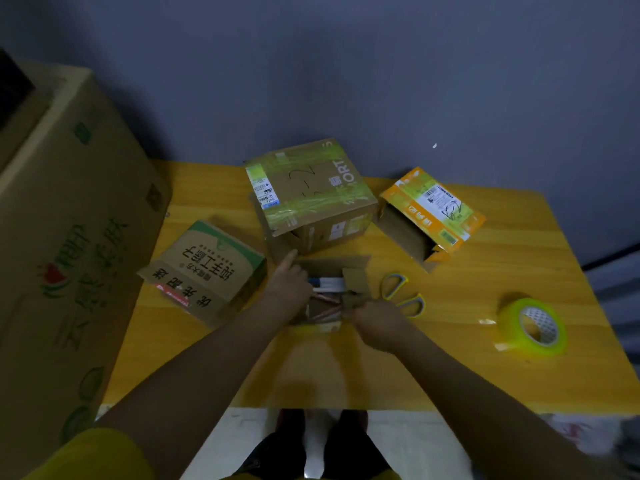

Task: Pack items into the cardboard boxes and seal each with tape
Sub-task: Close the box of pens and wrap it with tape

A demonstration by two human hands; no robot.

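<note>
Head view, the only one, looked down on a yellow wooden tabletop (485, 358). Near its centre sat a small open brown cardboard box (332, 268) holding long thin items, white-and-blue ones (329, 283) above reddish ones (325, 311), their long axes running nine to three o'clock across the box. The left hand (289, 284) lay at the box's nine o'clock edge, fingers curled over the rim and the forefinger stretched toward eleven o'clock. The right hand (375, 311) was at the box's four o'clock corner, apparently pinching a short brown flap (353, 299); blur hid the exact grip. Both hands touched the box, so the flaps were in reach of either. Sealing would probably need the roll of yellow-green tape (535, 327), well apart at three o'clock, nearer the right hand, its hole facing up and toward the viewer. Yellow-handled scissors (403, 294) lay just beside the box at three o'clock. Three other boxes stood at nine (204, 271), twelve (311, 195) and one o'clock (429, 216).
</note>
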